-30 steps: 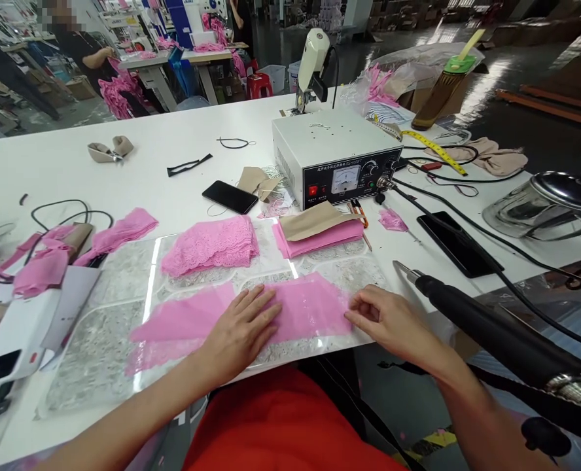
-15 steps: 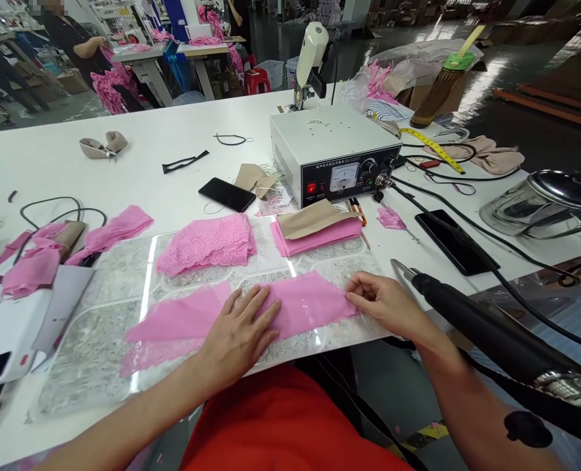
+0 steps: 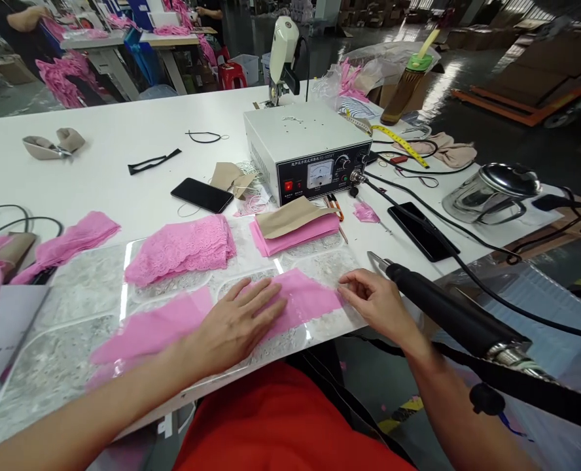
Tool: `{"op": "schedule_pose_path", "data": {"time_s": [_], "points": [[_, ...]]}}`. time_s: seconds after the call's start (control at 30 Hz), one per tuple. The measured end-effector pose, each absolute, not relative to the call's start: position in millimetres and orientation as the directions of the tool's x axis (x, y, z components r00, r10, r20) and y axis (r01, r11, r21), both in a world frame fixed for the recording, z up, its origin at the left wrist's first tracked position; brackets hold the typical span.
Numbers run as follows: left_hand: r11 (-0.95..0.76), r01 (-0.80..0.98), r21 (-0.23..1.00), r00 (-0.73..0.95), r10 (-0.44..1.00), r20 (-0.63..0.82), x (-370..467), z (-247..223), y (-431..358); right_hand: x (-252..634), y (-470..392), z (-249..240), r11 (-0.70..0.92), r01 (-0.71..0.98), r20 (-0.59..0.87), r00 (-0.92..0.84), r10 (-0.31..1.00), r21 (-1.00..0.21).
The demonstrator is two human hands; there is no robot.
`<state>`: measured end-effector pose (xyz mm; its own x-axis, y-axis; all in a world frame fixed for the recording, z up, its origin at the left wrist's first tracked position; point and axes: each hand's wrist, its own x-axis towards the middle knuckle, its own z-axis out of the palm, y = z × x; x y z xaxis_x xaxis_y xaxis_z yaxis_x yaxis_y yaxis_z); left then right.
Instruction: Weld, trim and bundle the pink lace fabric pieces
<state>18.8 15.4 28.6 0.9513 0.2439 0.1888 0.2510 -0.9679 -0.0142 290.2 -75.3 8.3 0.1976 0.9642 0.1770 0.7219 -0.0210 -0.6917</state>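
Note:
A thin pink fabric piece (image 3: 303, 297) lies flat near the table's front edge, on a clear mat with a stone-like pattern. Pressed on its middle, with fingers spread, is my left hand (image 3: 244, 320). My right hand (image 3: 376, 304) has thumb and forefinger closed at the pointed right end of the fabric. Left of my left hand, more pink fabric (image 3: 158, 327) stretches out, partly under my forearm. Behind it is a stack of pink lace pieces (image 3: 185, 248). A folded pink stack with a beige piece on top (image 3: 298, 226) sits beside that.
A black-handled tool with a metal tip (image 3: 447, 304) hangs at the right front edge, its cable running to a control box (image 3: 310, 144). Phones (image 3: 202, 195), a glass jug (image 3: 487, 193) and a tape measure (image 3: 401, 145) lie around. People work at the back left.
The view has swung right, so the table things appear further left. My left hand remains flat on the fabric, and my right fingers stay at its right end.

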Motion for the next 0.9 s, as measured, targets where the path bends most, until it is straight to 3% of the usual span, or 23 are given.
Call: {"op": "schedule_pose_path", "data": {"time_s": [0.13,0.23,0.3,0.47,0.6,0.73,0.9], "points": [[-0.996,0.077,0.055,0.994,0.081,0.079,39.0,21.8,37.9,286.4,-90.8,0.4,0.174,0.813,0.368,0.053,0.928,-0.556],[-0.993,0.098,0.073,0.994,0.101,0.047,45.7,15.8,47.1,283.8,-96.4,-5.6,0.22,0.868,0.433,-0.006,0.901,-0.445],[-0.988,0.135,0.07,0.988,0.14,0.059,45.2,12.7,48.7,283.8,-97.1,-8.1,0.214,0.872,0.443,0.004,0.896,-0.441],[-0.98,0.196,0.044,0.976,0.2,0.09,43.7,13.4,46.4,285.5,-96.5,-9.9,0.183,0.851,0.411,0.041,0.911,-0.492],[-0.995,0.071,0.071,0.995,0.075,0.067,56.8,20.0,45.9,285.7,-105.6,-12.8,0.146,0.811,0.479,0.18,0.859,-0.566],[-0.984,-0.063,0.164,0.998,-0.061,0.02,75.2,20.4,49.9,286.5,-123.8,-21.6,0.002,0.771,0.499,0.411,0.763,-0.637],[-0.971,-0.09,0.223,0.996,-0.094,-0.003,85.6,11.3,57.8,290.6,-140.1,-38.3,-0.113,0.477,0.307,0.711,0.632,-0.872]]}}
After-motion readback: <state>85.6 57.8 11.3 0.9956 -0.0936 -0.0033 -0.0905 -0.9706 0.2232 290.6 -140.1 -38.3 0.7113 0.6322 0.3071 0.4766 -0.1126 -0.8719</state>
